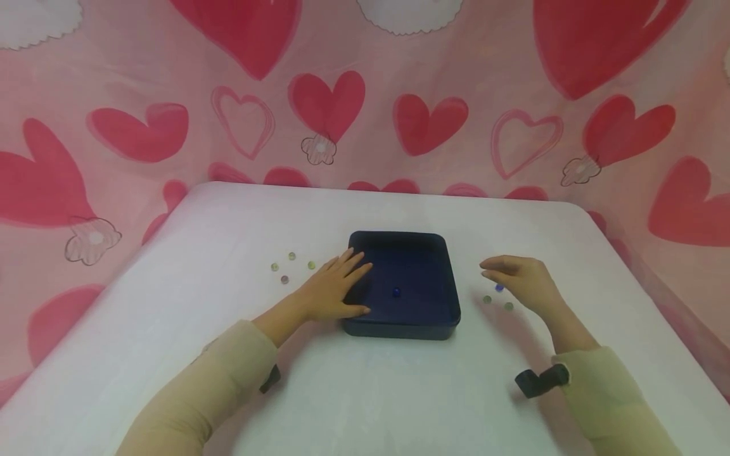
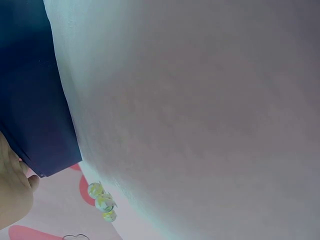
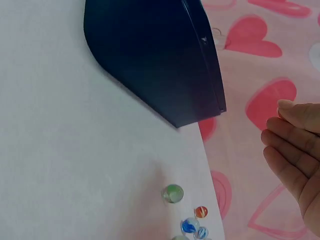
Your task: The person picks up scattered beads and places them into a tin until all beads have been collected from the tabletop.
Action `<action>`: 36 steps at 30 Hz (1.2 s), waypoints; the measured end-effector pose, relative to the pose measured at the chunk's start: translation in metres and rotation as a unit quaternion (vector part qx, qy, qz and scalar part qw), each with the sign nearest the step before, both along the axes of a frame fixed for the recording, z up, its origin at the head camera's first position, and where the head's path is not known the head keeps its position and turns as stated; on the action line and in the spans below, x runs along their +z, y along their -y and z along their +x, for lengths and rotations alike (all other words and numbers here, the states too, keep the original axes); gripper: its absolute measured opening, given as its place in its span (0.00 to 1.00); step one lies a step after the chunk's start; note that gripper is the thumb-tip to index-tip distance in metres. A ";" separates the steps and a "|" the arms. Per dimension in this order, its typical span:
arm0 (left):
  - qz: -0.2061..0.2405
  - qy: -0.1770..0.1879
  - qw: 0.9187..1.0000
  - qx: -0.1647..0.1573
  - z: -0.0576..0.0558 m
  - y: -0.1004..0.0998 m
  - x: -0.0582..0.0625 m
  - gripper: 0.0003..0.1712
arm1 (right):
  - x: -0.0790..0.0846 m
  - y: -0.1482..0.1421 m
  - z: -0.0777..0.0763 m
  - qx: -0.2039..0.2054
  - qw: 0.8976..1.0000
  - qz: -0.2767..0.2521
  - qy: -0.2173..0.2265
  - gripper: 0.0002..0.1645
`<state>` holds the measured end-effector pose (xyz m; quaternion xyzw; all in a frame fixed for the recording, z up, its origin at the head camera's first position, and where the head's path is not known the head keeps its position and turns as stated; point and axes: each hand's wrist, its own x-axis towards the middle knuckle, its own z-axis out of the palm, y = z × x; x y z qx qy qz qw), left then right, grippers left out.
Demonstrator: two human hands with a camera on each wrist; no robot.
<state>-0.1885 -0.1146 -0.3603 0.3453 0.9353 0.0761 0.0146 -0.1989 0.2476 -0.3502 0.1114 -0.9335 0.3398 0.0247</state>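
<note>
A dark blue rectangular tray stands mid-table with one blue marble inside. My left hand spreads its fingers over the tray's left rim; in the left wrist view part of the hand shows beside the tray wall. To the right of the tray, my right hand is raised above several marbles, among them a green marble, a red marble and a blue marble. Its thumb tip lies close to the index fingertip; I cannot tell whether something is pinched there.
Left of the tray lie several loose marbles, including a yellowish marble and a purplish marble. A white cloth covers the table. Behind it hangs a pink curtain with red hearts.
</note>
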 end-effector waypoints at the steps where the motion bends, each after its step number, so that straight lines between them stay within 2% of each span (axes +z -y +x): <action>1: 0.000 -0.001 1.000 0.000 0.000 0.000 0.000 0.46 | -0.011 -0.009 -0.006 -0.007 1.000 0.006 -0.004 0.21; 5: 0.000 -0.001 1.000 0.002 0.000 0.000 -0.001 0.46 | -0.057 -0.043 -0.032 -0.037 0.999 0.016 -0.016 0.20; 7: 0.000 0.002 1.000 0.005 0.001 0.000 -0.001 0.47 | -0.069 -0.053 -0.038 -0.044 0.999 0.010 -0.018 0.19; 9: -0.002 0.004 1.000 0.006 0.001 0.000 -0.001 0.47 | -0.074 -0.060 -0.040 -0.052 0.998 0.004 -0.018 0.19; 20: -0.002 -0.003 1.000 0.002 0.001 0.000 0.001 0.47 | -0.073 -0.082 -0.036 -0.095 0.995 0.018 0.003 0.23; 23: -0.003 -0.005 1.000 0.002 0.000 0.000 0.001 0.46 | -0.073 -0.087 -0.035 -0.103 0.994 0.021 -0.004 0.24; 36: -0.004 -0.005 1.000 0.004 0.000 0.000 -0.001 0.47 | -0.068 -0.092 -0.028 -0.121 0.992 0.010 0.029 0.32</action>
